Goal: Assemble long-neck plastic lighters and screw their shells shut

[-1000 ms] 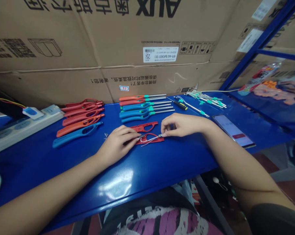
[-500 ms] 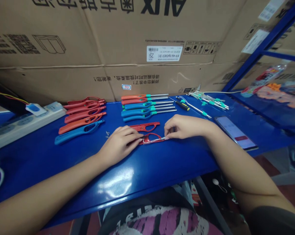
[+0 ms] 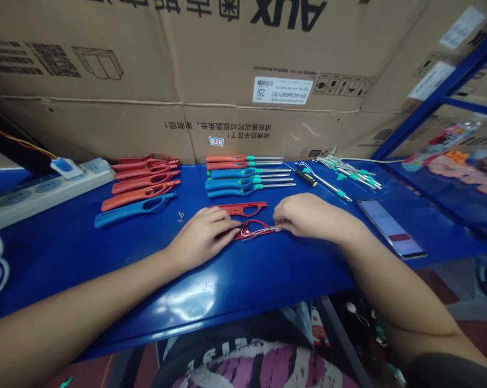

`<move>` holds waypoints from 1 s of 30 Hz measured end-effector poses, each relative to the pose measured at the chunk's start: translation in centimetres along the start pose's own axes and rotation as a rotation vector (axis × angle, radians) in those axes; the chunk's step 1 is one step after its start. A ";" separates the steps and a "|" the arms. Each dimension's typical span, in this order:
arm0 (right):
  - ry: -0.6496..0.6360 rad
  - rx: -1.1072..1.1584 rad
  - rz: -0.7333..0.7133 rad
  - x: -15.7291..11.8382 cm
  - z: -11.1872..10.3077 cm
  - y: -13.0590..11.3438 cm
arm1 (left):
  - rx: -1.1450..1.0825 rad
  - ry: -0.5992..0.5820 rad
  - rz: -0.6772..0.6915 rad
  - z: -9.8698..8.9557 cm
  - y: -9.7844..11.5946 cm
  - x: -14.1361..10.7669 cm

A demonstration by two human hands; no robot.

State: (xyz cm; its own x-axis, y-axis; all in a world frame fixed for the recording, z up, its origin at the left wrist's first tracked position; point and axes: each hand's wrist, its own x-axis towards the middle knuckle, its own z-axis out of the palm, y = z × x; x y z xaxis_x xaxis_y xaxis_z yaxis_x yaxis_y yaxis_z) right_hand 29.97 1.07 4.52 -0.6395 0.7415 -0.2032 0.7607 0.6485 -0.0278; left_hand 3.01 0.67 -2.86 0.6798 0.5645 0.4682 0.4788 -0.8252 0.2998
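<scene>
In the middle of the table lies a red lighter handle half (image 3: 263, 231), its open inside up, with a white wire running along it. My left hand (image 3: 205, 233) is closed on its left end, thumb and fingers pressing there and hiding that part. At the other end, my right hand (image 3: 304, 215) pinches the silvery metal tube (image 3: 272, 228) at the handle's tip; most of the tube is covered by the hand. Just behind lies another red handle half (image 3: 251, 207), partly hidden by my left fingers. Small screws (image 3: 181, 216) are scattered left of my left hand.
Several red and blue handle halves (image 3: 134, 210) are lined up at left, beside a power strip (image 3: 53, 188). Assembled lighters (image 3: 231, 173), a screwdriver (image 3: 306, 177) and loose metal tubes (image 3: 359, 173) lie behind. A phone (image 3: 391, 226) rests at right; a cardboard box (image 3: 211, 64) stands behind.
The view has shifted slightly, moving the scene a little to the right. My right hand has turned more knuckles-up at the tip of the handle half; my left hand keeps its hold.
</scene>
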 end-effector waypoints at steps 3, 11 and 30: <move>-0.024 -0.030 0.019 0.2 0.0 -0.4 | -0.006 0.006 -0.007 0.1 -0.1 0.0; -0.047 0.004 0.014 0.5 -0.2 -1.0 | -0.025 0.034 -0.053 0.4 0.0 0.2; -0.069 0.408 -0.025 0.4 0.4 1.2 | 0.175 -0.074 -0.038 -0.7 1.7 -0.2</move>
State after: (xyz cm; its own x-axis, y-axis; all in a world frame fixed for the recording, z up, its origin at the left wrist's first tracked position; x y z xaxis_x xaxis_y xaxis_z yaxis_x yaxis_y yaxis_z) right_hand 30.70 2.08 4.01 -0.6596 0.7043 -0.2626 0.7359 0.5342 -0.4160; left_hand 3.34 -0.88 -1.88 0.6951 0.6006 0.3951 0.5897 -0.7907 0.1644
